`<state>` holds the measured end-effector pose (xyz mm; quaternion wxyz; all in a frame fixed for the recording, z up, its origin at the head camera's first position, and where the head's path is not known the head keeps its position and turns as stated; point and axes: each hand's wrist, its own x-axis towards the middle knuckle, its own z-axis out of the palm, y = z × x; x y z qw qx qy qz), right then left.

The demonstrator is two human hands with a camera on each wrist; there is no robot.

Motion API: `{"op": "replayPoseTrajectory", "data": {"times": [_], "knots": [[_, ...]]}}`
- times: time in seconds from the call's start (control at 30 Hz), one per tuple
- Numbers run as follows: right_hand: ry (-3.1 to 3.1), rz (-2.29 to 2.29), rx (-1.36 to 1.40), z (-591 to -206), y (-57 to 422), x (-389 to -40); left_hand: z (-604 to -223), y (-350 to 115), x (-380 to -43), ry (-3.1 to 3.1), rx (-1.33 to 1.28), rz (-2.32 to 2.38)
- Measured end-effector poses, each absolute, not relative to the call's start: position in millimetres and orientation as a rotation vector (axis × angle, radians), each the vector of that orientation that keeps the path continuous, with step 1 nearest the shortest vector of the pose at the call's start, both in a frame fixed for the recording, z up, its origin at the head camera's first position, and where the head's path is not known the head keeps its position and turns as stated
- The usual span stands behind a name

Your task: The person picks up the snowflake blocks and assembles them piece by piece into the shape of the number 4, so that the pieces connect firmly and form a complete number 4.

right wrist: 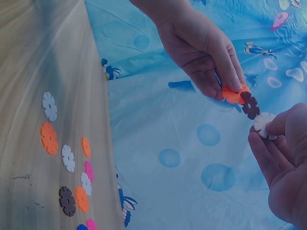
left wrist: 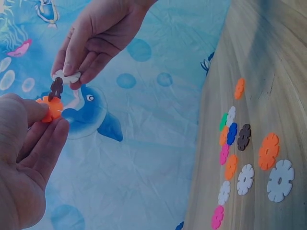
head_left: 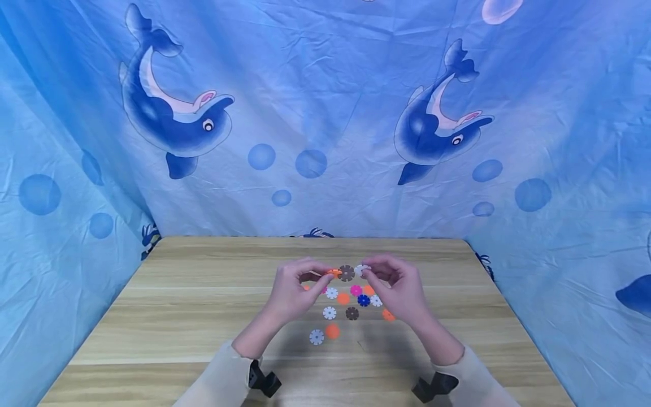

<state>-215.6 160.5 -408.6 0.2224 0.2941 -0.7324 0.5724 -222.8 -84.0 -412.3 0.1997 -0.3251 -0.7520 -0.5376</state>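
Observation:
Up over the table, my left hand (head_left: 297,288) pinches an orange snowflake disc (left wrist: 53,110) between thumb and fingers. My right hand (head_left: 402,288) pinches a white snowflake disc (right wrist: 263,126) the same way. Between the two hands is a brown snowflake disc (head_left: 346,273), slotted disc-like pieces meeting edge to edge in a short row. In the right wrist view the brown disc (right wrist: 250,105) stands at an angle to the orange one, its edge overlapping it, and its other end meets the white disc. Fingertips hide parts of the orange and white discs.
Loose snowflake discs lie flat on the wooden table (head_left: 178,322) below the hands: white (head_left: 316,337), orange (head_left: 332,331), brown (head_left: 352,313), blue (head_left: 363,300), pink (head_left: 356,290) and a green one (left wrist: 223,121). A blue dolphin-print curtain (head_left: 325,102) surrounds the table's back and sides.

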Motion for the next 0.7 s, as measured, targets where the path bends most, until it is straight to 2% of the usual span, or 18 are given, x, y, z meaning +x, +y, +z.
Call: {"op": "replayPoseTrajectory", "data": {"times": [0.7], "knots": [[-2.043, 1.600, 0.828, -415.0, 163.1, -214.5, -409.5, -81.5, -220.8, -2.135, -0.921, -1.454]]}}
